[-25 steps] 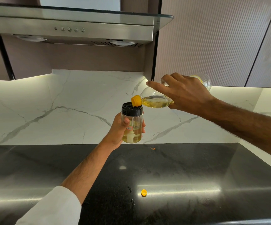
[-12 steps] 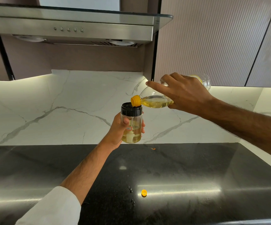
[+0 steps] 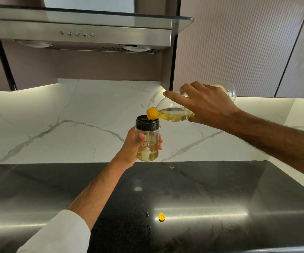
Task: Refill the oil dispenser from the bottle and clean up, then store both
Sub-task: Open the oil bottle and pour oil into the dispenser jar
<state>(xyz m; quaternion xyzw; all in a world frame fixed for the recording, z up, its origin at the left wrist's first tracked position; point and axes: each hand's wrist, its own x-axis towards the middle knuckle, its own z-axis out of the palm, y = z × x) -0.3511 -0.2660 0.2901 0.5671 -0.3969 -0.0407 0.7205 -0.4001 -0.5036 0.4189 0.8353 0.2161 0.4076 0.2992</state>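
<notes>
My left hand (image 3: 132, 149) grips a clear oil dispenser (image 3: 147, 138) with a black rim, held upright above the black counter and partly filled with yellow oil. My right hand (image 3: 205, 105) holds a clear oil bottle (image 3: 175, 114) tilted on its side, index finger stretched along it. The bottle's yellow neck (image 3: 152, 113) rests over the dispenser's open mouth. Oil pools in the low side of the bottle. Most of the bottle's body is hidden behind my right hand.
A small yellow cap (image 3: 161, 217) lies on the black countertop (image 3: 220, 198) near the front, with dark droplets (image 3: 146, 214) to its left. A small orange speck (image 3: 172, 167) sits by the marble backsplash. A steel range hood (image 3: 78, 31) hangs overhead.
Both hands keep nearly the same pose; the bottle's neck has dipped slightly closer to the dispenser's mouth.
</notes>
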